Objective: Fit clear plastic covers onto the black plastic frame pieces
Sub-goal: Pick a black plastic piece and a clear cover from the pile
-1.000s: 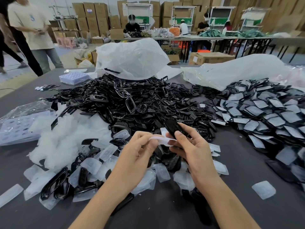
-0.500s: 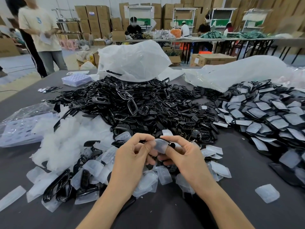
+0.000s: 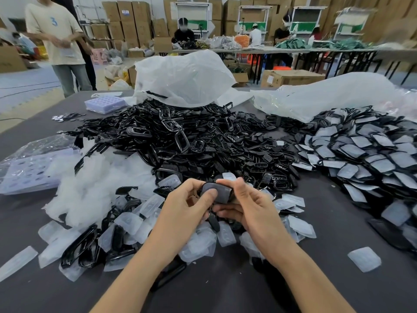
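Note:
Both hands hold one black frame piece with a clear cover [image 3: 222, 193] lying on its face, just above the near pile. My left hand [image 3: 188, 206] curls round its left end, thumb pressing on the cover. My right hand [image 3: 244, 203] grips its right end, fingers curled beneath. Loose clear covers [image 3: 140, 219] lie scattered under and around my hands. A big heap of bare black frame pieces [image 3: 185, 141] fills the table's middle. Covered pieces [image 3: 361, 154] lie heaped at the right.
White fluffy plastic scrap [image 3: 94, 177] sits at the left beside a bagged lilac tray [image 3: 29, 168]. Two large white bags [image 3: 187, 77] lie at the back. A single cover [image 3: 364, 258] lies on the grey table [image 3: 225, 290] near right. A person [image 3: 61, 41] stands beyond the far left corner.
The cover, held apart from the black piece a second ago, now lies on the piece's face. Both hands have closed together around the pair and lowered slightly.

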Tool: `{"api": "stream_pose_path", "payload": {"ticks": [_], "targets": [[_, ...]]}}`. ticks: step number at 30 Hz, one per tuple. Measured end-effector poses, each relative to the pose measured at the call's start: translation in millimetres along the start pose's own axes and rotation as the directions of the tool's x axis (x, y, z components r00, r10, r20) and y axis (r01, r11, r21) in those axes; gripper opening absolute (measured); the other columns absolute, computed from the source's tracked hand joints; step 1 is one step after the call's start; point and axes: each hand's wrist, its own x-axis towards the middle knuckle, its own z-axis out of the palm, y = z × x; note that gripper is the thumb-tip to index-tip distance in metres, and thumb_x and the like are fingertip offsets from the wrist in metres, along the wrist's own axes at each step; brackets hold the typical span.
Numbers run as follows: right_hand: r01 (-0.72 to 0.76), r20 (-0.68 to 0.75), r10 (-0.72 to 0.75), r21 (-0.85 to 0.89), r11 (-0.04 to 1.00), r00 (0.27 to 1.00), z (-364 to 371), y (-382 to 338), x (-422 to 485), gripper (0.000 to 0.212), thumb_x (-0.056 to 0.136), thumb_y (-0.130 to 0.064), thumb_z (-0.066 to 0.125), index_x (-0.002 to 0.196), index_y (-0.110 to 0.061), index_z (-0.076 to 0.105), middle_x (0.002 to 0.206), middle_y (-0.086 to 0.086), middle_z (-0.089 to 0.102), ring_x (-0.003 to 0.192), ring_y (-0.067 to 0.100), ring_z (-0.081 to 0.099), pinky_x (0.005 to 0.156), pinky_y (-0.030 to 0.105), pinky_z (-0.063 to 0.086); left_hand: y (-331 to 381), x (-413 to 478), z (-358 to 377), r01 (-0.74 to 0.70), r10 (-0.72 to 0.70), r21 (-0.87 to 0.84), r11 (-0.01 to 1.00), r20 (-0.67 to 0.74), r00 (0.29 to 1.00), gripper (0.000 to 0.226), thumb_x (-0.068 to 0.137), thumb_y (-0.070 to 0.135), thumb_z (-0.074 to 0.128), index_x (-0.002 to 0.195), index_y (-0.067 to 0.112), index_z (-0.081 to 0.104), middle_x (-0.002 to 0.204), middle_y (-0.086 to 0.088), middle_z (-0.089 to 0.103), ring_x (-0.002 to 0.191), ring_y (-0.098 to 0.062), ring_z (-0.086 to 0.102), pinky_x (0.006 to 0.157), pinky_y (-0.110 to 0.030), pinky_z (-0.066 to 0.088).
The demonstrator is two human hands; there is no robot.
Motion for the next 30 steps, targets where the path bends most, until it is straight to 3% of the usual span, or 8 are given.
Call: {"api": "stream_pose_path", "payload": {"ticks": [3,5,13,17,20,24,30], "targets": [[0.028,-0.086,-0.038,-0.113,0.993,0.996,1,2,2,0.014,0.090,-0.027,0.070,0.099,-0.028,0.079,0.090,0.009,0.079,0.076,0.018,0.075,0.070,0.021,0.058,-1,-2,3,-0.037,0.037,0.013,0.999,0.009,0.999,0.010,0.098,0.029,0.062,0.098,0.038,0.065,0.070,0.003,0.066,0.062,-0.011,0.061,0.061,-0.028,0.051],[0.029,-0.113,-0.045,-0.146,0.989,0.993,-2,4,3,0.015,0.092,-0.018,0.070,0.097,-0.029,0.079,0.081,0.007,0.077,0.071,0.015,0.073,0.066,0.020,0.057,-1,-3,6,-0.055,0.055,0.015,0.998,0.002,0.998,0.017,0.100,0.027,0.057,0.103,0.043,0.063,0.076,0.002,0.067,0.066,-0.013,0.064,0.063,-0.029,0.054],[0.067,-0.129,-0.103,-0.262,0.963,0.986,-5,9,4,0.016,0.095,-0.018,0.070,0.097,-0.032,0.077,0.077,0.008,0.075,0.067,0.013,0.070,0.063,0.022,0.056,-5,-7,8,-0.094,0.099,0.200,0.975,-0.019,0.995,0.021,0.103,0.026,0.046,0.106,0.042,0.059,0.075,0.005,0.069,0.063,-0.013,0.063,0.060,-0.030,0.051],[0.095,-0.124,-0.143,-0.333,0.938,0.982,-8,9,3,0.018,0.096,-0.019,0.070,0.098,-0.035,0.076,0.076,0.006,0.074,0.067,0.013,0.069,0.063,0.022,0.055,-4,-8,11,-0.097,0.099,0.153,0.983,-0.005,0.995,0.020,0.104,0.024,0.048,0.111,0.037,0.061,0.077,0.005,0.070,0.072,-0.010,0.068,0.066,-0.023,0.052],[0.087,-0.123,-0.125,-0.277,0.957,0.985,-7,8,4,0.017,0.096,-0.018,0.069,0.099,-0.032,0.077,0.077,0.006,0.075,0.068,0.012,0.069,0.064,0.020,0.056,-2,-5,12,-0.064,0.066,0.084,0.994,-0.023,0.998,0.020,0.103,0.017,0.050,0.106,0.031,0.064,0.074,0.006,0.071,0.067,-0.008,0.067,0.063,-0.018,0.049],[0.011,-0.085,-0.013,-0.021,1.000,0.996,-6,4,4,0.017,0.099,-0.014,0.063,0.104,-0.019,0.078,0.087,0.012,0.077,0.079,0.019,0.073,0.071,0.021,0.057,2,-6,12,-0.070,0.071,0.031,0.997,-0.043,0.997,0.021,0.103,0.015,0.050,0.102,0.030,0.064,0.072,0.009,0.070,0.066,-0.006,0.064,0.064,-0.017,0.049],[-0.056,-0.087,0.065,0.104,0.993,0.994,-6,3,6,0.026,0.100,-0.008,0.057,0.093,-0.019,0.079,0.085,0.011,0.073,0.068,0.015,0.067,0.062,0.021,0.055,2,-9,13,-0.095,0.098,0.085,0.992,-0.031,0.995,0.020,0.102,0.021,0.051,0.101,0.037,0.063,0.075,0.006,0.070,0.072,-0.010,0.066,0.067,-0.025,0.052]]}}
